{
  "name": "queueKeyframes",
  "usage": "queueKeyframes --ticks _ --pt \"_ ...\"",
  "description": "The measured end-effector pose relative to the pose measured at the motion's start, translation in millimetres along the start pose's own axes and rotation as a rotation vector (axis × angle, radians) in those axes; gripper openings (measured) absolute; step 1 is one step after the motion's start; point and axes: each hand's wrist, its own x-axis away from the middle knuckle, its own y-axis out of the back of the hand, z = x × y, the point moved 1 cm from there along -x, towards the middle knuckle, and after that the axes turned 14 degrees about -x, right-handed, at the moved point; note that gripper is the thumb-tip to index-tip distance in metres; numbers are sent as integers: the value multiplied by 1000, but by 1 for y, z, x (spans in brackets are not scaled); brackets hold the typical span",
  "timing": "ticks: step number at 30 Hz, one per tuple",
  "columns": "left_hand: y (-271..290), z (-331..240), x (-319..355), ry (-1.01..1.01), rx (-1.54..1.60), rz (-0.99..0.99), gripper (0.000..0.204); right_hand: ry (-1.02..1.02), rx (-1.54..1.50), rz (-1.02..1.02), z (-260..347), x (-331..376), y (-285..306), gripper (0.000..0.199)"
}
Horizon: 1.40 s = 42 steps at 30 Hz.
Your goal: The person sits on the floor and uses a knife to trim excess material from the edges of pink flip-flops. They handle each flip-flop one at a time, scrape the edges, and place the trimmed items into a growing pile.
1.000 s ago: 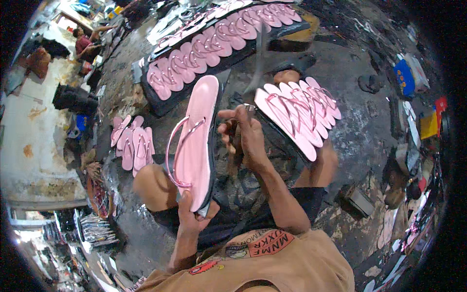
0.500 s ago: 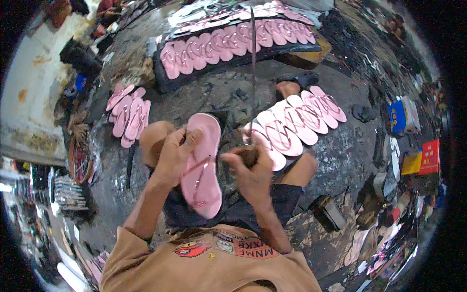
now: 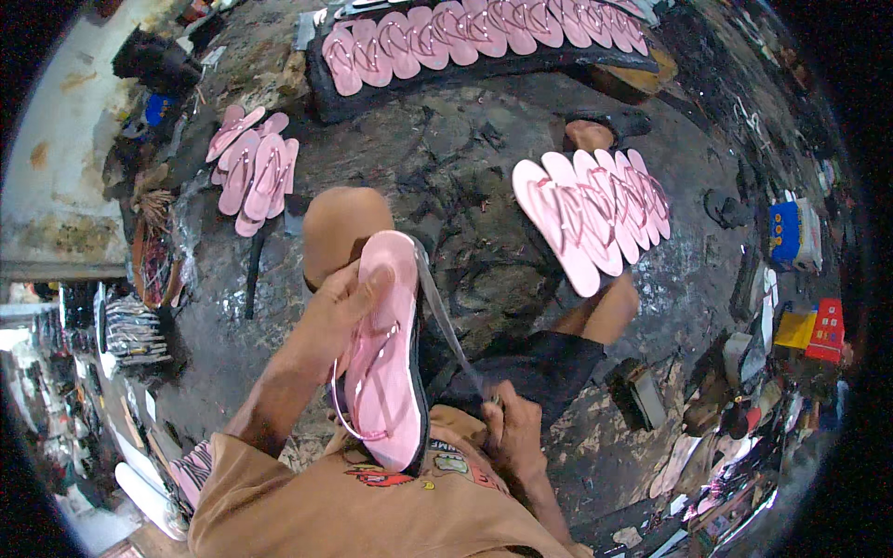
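Gripped in my left hand [image 3: 342, 312] is a pink flip-flop [image 3: 395, 358] with shiny pink straps and a dark-edged sole. The thumb presses on its upper face, while the other fingers are mostly hidden beneath. My right hand [image 3: 513, 428] is closed around the lower end of a long, thin knife [image 3: 451, 335], low near my shirt. The narrow grey blade slants up and left from that fist, its far end against or very close to the sole's right edge near the top; contact is hard to tell. The knife's handle is hidden by my fingers.
Overlapping pink flip-flops [image 3: 595, 219] lie on the dark floor to the right, beside my foot [image 3: 590, 135]. A smaller pile of flip-flops [image 3: 251, 177] is at the left. Ahead, a long row of them [image 3: 484, 37] rests on a dark block. A grey metal block [image 3: 642, 398] sits right of my leg.
My right hand has come down toward my body. The knife, which stood pointing away, now slants against the flip-flop's side. My view has tilted lower, and my left hand still grips the flip-flop.
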Motion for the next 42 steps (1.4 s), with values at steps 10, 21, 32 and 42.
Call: queueKeyframes --ticks 10,21,32,42 --pt "15 -5 -8 -52 -221 157 56 -37 299 425 88 -160 64 37" --pt "13 -34 -18 18 -324 133 49 56 24 687 82 -274 14 48" --pt "-14 -10 -51 -371 805 52 37 354 -374 -290 30 -133 27 50" --pt "-50 2 -43 -309 862 131 31 69 -25 -149 -18 -28 6 39"
